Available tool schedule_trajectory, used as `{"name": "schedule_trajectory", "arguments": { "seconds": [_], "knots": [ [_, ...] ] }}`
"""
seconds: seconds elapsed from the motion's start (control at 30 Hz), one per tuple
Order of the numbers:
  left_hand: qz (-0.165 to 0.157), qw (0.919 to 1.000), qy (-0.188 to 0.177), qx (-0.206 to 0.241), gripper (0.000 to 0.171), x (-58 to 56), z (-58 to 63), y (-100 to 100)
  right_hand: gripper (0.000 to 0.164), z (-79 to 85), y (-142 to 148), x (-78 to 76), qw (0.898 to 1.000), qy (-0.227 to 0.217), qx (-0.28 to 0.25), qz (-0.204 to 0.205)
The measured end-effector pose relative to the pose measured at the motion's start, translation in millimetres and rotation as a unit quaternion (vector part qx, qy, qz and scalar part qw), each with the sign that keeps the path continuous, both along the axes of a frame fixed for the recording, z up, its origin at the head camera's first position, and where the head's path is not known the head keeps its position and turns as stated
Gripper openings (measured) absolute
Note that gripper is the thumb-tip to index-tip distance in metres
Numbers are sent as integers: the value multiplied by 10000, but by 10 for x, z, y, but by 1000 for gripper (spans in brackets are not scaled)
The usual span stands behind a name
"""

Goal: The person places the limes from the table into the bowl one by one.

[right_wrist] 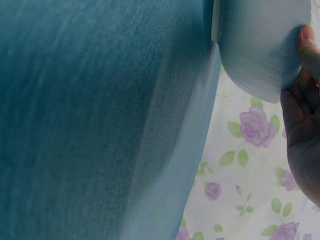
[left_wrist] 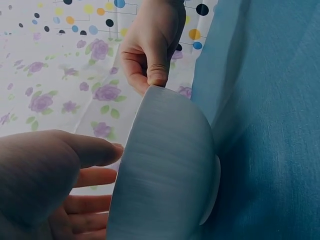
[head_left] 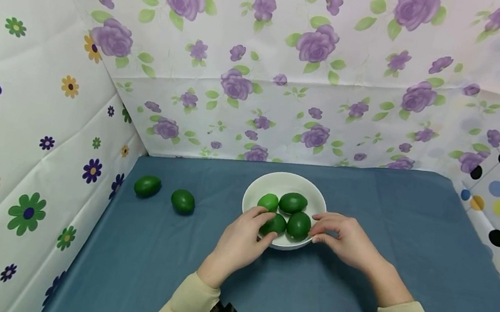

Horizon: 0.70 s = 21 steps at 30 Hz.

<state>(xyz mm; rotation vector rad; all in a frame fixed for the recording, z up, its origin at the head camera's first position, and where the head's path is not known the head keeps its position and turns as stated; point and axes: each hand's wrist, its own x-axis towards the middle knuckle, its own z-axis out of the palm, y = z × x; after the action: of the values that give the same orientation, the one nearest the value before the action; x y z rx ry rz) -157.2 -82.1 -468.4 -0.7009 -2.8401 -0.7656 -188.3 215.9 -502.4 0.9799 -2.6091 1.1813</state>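
A white bowl (head_left: 258, 185) on the blue cloth holds several green oval fruits: a lighter one (head_left: 269, 202), a dark one (head_left: 293, 203) at the back and another dark one (head_left: 299, 227) on the right. My left hand (head_left: 245, 236) reaches over the bowl's near left rim, its thumb and fingers around the dark green fruit (head_left: 276, 224) at the front left. In the left wrist view those fingertips pass behind the rim, and the fruit is hidden by the bowl wall. From the right, my right hand (head_left: 345, 235) pinches the bowl's rim, thumb on the outside.
Two more dark green fruits, one (head_left: 147, 186) near the cloth's left edge and one (head_left: 183, 202) closer to the bowl, lie on the blue cloth (head_left: 307, 303). A flowered sheet (head_left: 252, 62) hangs behind, with patterned sheets at both sides.
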Motion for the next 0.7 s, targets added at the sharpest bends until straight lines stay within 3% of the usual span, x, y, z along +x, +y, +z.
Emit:
{"name": "schedule_trajectory", "arguments": {
  "seconds": [0.37, 0.7],
  "knots": [
    [-44, 9979, 105, 643, 38, 34, -42, -98, 24, 1, -6, -4, 10000, -1, 25, -10],
    [14, 9905, 462, 1299, 41, 51, -89, -199, 22, -9, -6, -3, 10000, 17, -8, 14]
  ]
}}
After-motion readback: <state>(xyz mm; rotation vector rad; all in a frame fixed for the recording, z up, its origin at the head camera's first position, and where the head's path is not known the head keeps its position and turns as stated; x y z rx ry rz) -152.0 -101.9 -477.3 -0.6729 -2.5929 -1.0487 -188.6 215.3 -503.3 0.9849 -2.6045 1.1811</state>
